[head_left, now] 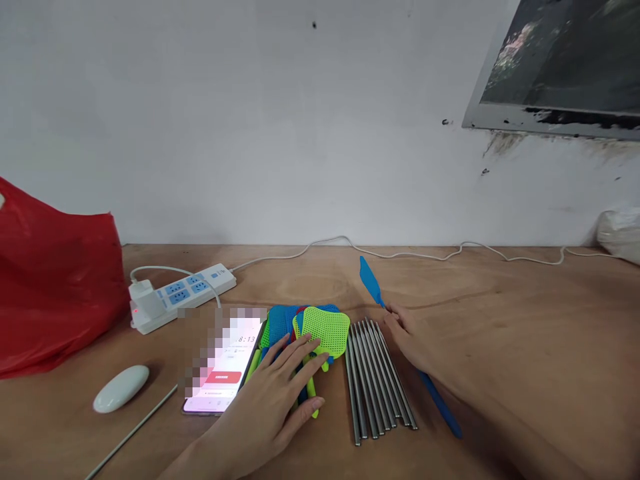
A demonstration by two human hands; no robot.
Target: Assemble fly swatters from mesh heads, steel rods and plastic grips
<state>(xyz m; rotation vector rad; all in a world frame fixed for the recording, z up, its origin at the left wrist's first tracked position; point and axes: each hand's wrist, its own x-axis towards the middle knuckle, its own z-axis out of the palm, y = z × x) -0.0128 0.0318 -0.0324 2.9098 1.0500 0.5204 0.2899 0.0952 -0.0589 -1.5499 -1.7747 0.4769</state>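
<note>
My left hand point(280, 393) lies with its fingers spread over a pile of fly swatter heads point(327, 328) in yellow-green, blue, green and red. Several short handles stick out from under it. My right hand point(407, 337) is closed around a blue fly swatter point(370, 281) near its neck. The swatter's head points up and away, seen almost edge-on, and its dark blue handle comes out below my forearm. Between my hands, several thin steel rods point(373, 380) lie side by side on the wooden table point(525, 347).
A lit phone point(217, 390) lies left of the pile. Beyond it is a white power strip point(220, 277) with a plugged-in charger point(147, 303). A white mouse point(121, 389) and a red plastic bag point(60, 287) are further left. A white cable point(400, 255) runs along the wall.
</note>
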